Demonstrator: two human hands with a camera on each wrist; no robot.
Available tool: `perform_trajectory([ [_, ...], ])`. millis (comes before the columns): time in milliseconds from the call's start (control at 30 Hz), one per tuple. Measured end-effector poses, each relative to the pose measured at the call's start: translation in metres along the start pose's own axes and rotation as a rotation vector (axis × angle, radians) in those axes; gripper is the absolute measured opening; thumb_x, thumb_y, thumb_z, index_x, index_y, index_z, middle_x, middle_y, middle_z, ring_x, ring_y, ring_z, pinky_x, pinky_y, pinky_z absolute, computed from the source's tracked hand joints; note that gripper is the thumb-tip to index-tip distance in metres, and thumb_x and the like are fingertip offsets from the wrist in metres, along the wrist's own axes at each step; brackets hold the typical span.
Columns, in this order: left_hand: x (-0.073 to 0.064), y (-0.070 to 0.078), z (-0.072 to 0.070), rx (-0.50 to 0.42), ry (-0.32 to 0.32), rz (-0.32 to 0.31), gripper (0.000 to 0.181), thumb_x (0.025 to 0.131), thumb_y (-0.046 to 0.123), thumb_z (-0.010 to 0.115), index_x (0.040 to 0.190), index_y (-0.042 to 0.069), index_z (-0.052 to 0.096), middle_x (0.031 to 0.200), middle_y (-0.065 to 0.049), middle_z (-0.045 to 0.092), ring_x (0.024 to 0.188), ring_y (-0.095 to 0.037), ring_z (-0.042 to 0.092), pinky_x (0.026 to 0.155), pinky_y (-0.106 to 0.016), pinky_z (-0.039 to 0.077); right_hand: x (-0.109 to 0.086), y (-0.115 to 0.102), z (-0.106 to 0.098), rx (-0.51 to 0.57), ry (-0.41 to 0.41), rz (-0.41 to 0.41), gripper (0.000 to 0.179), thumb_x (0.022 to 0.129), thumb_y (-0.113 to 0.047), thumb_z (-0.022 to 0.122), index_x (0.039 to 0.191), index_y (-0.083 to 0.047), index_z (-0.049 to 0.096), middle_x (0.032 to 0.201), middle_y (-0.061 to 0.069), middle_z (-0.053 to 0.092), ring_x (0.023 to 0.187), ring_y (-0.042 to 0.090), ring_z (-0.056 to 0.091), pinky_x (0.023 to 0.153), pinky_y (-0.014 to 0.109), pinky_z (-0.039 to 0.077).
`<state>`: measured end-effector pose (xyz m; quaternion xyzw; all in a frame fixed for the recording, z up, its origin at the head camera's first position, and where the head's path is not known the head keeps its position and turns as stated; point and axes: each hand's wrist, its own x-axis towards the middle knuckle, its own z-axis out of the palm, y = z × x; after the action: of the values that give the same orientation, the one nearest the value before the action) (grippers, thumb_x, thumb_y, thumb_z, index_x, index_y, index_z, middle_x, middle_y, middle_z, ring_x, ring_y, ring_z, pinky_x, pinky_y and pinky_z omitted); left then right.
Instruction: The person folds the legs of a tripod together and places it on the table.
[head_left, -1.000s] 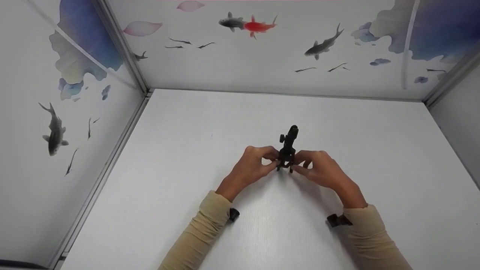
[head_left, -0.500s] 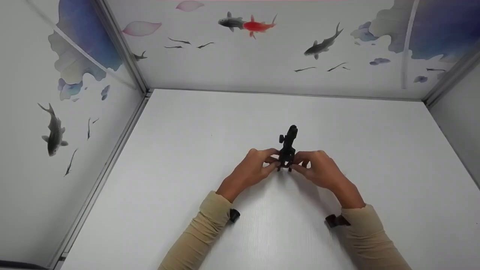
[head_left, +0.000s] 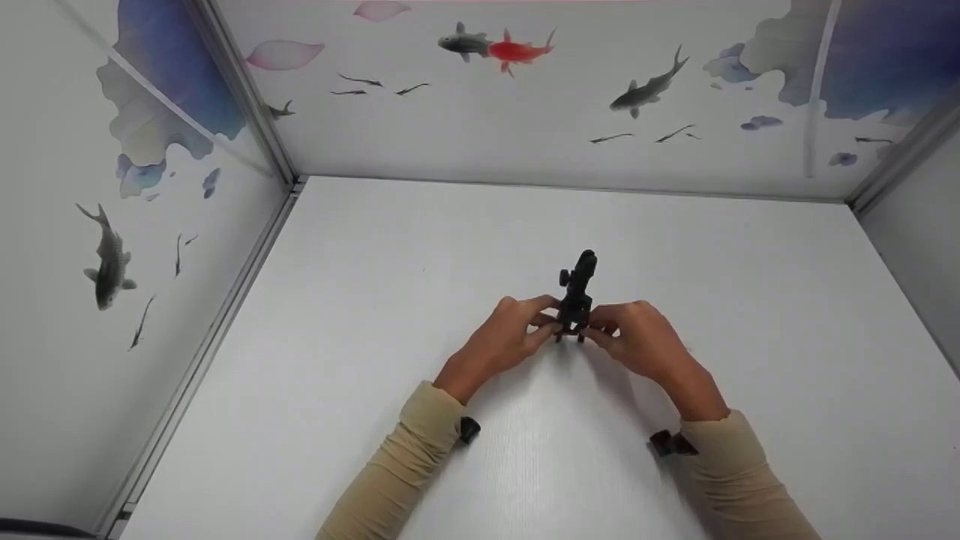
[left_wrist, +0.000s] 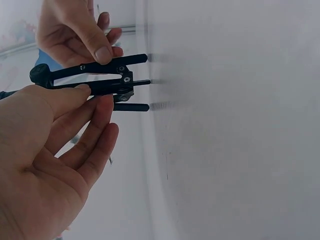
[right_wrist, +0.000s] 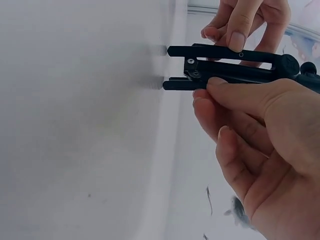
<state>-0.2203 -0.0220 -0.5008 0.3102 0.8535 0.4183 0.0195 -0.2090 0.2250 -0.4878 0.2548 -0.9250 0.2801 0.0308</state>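
A small black tripod stands upright at the middle of the white table, its head tilted slightly right in the head view. My left hand pinches one leg between thumb and fingers from the left. From the other side, my right hand pinches another leg. The left wrist view shows three narrow legs around a centre brace, set close together with their feet right at the table. In the right wrist view, my right thumb lies along the nearer leg. Fingers hide parts of the legs.
The white table reaches back to a panel printed with fish. A similar panel rises along the left side, and a plain one on the right. Black wrist cameras sit at both tan cuffs.
The tripod's legs have come slightly closer together. My left fingers have shifted a little along the leg, and the right forearm has edged slightly left. The tripod stays in place.
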Motion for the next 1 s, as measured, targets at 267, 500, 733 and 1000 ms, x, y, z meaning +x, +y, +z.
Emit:
perform_trajectory([
  [267, 0.000, 0.002, 0.001, 0.032, -0.003, -0.015, 0.027, 0.106, 0.016, 0.071, 0.134, 0.014, 0.073, 0.118, -0.003, 0.082, 0.124, -0.011, 0.074, 0.105, -0.030, 0.058, -0.002, -0.004, 0.003, -0.118, 0.051, 0.006, 0.012, 0.094, -0.011, 0.085, 0.105, -0.015, 0.087, 0.088, 0.001, 0.084, 0.078, 0.020, 0.078, 0.064, 0.038, 0.058],
  [500, 0.000, 0.005, 0.001, 0.093, -0.004, -0.030, 0.028, 0.108, 0.018, 0.069, 0.135, 0.013, 0.071, 0.121, -0.002, 0.082, 0.122, -0.014, 0.075, 0.104, -0.031, 0.058, -0.003, -0.007, 0.008, -0.190, 0.100, -0.003, 0.014, 0.093, -0.011, 0.086, 0.106, -0.015, 0.087, 0.084, 0.002, 0.083, 0.074, 0.021, 0.076, 0.060, 0.040, 0.057],
  [733, -0.002, 0.006, 0.002, 0.106, 0.003, -0.023, 0.027, 0.108, 0.017, 0.069, 0.134, 0.013, 0.071, 0.125, -0.002, 0.081, 0.121, -0.014, 0.075, 0.100, -0.031, 0.059, -0.002, -0.014, 0.011, -0.131, 0.078, 0.053, 0.016, 0.095, -0.005, 0.082, 0.109, -0.008, 0.086, 0.090, 0.004, 0.084, 0.077, 0.018, 0.076, 0.066, 0.040, 0.059],
  [1000, -0.001, 0.006, 0.000, 0.104, 0.001, -0.008, 0.025, 0.107, 0.016, 0.070, 0.132, 0.012, 0.072, 0.122, -0.003, 0.082, 0.120, -0.014, 0.076, 0.098, -0.029, 0.059, 0.000, -0.018, 0.015, -0.113, 0.108, 0.078, 0.012, 0.095, -0.002, 0.080, 0.105, -0.006, 0.085, 0.085, 0.005, 0.083, 0.066, 0.014, 0.060, 0.061, 0.033, 0.049],
])
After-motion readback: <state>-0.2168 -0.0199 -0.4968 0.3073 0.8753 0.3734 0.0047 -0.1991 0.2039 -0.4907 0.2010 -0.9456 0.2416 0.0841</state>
